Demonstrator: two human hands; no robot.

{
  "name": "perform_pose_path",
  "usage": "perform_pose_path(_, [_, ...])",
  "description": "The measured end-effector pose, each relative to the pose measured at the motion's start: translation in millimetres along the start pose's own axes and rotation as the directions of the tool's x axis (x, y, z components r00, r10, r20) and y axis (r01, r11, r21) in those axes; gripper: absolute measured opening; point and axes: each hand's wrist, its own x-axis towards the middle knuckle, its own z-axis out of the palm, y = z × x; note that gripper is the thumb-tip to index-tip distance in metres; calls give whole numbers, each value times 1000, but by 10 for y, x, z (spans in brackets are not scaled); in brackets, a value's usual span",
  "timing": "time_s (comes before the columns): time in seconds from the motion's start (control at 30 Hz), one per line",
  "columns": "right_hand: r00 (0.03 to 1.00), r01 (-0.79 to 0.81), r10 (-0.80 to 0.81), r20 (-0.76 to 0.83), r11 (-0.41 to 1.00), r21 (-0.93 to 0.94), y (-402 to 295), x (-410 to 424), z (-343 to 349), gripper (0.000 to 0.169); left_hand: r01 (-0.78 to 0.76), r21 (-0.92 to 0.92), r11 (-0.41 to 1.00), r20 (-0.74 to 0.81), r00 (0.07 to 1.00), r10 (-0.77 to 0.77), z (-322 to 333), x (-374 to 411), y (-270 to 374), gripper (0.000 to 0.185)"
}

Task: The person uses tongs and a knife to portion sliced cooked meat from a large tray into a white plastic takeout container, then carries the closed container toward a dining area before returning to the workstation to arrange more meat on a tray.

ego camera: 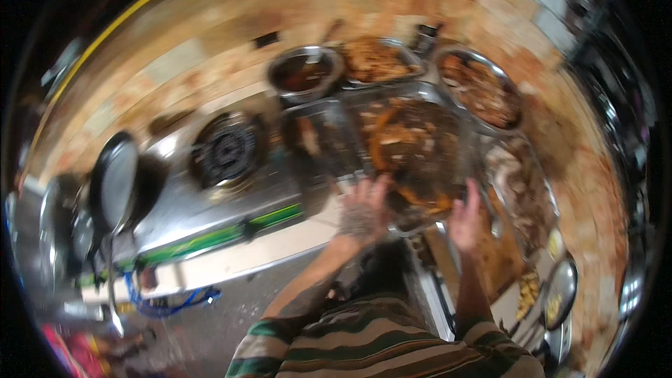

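Observation:
A large metal tray (462, 142) holding dark and orange-brown food sits before me on the counter. My left hand (365, 210) is at the tray's near left corner, fingers spread, with nothing seen in it. At the near right side is my right hand (465, 220), its fingers pointing away from me; blur hides whether it touches the rim. A smaller metal tray (320, 136) adjoins on the left. To the right lies a long metal tray of pale and brown meat (520, 184). A wooden cutting board (504, 257) is beside my right hand.
Behind stand a round pot of dark liquid (304, 74), a tray of shredded food (375, 60) and an oval pan of meat pieces (480, 89). A gas burner (231, 149) and a frying pan (118, 184) are at left. Small bowls (559, 294) stand at lower right.

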Motion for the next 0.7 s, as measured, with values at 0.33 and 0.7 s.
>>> perform_pose_path(0.33, [981, -156, 134, 141, 975, 158, -371, 664, -760, 49, 175, 23, 984, 63, 982, -176, -271, 359, 490, 50])
perform_pose_path(0.7, [988, 70, -122, 93, 898, 434, -518, 1358, -477, 49, 424, -125, 897, -32, 902, -430, -627, -66, 138, 51])
